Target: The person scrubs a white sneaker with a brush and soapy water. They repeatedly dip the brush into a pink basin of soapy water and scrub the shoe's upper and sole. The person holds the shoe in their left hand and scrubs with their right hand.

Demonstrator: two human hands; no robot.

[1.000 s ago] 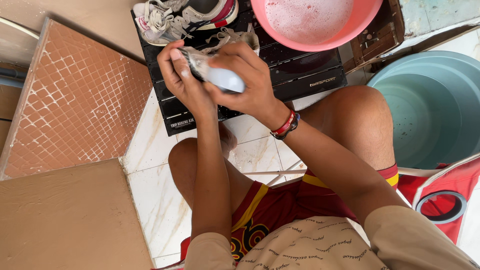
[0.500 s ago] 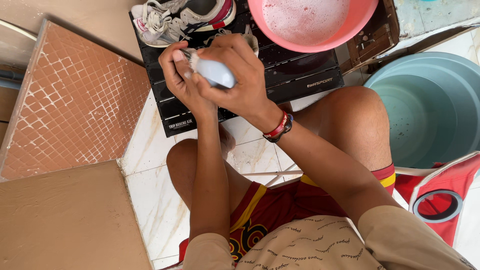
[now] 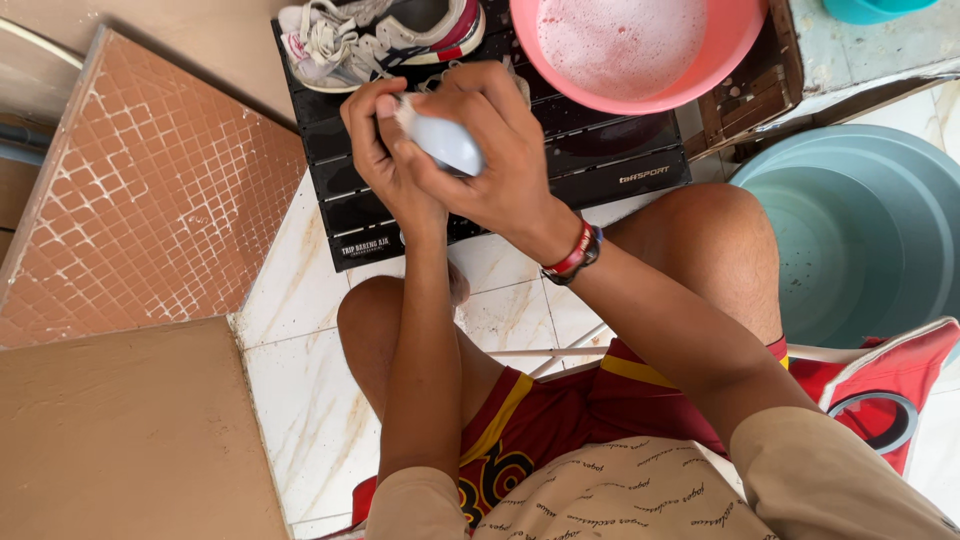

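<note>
Both hands, the left hand (image 3: pixel 385 165) and the right hand (image 3: pixel 495 150), close their fingers around one smooth, rounded pale-blue brush (image 3: pixel 445 145) above a ribbed black plastic crate (image 3: pixel 520 175), near one laced mesh sneaker (image 3: pixel 375 35) and one glossy pink basin (image 3: pixel 640 95) of foamy water.

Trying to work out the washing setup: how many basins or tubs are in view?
3: a pink basin of foamy water on the black crate, a large teal tub at right, and a teal rim at the top edge.
</note>
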